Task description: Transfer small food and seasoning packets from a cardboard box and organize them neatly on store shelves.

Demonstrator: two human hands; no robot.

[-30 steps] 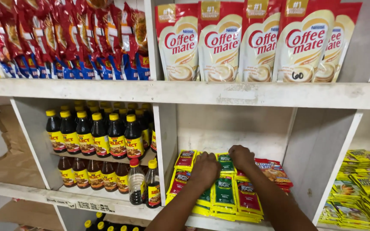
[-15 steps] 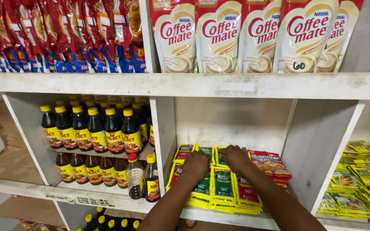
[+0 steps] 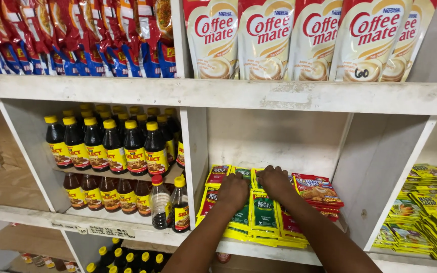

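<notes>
Left hand, right hand flat on sachets; five creamer pouches above.

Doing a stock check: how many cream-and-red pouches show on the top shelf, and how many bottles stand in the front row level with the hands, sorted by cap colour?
Cream-and-red stand-up plastic pouches: 5
Red-capped clear bottle: 1
Yellow-capped dark bottle: 1
Brown bottles with caps hidden by the tier above: 5
Total: 12
</notes>
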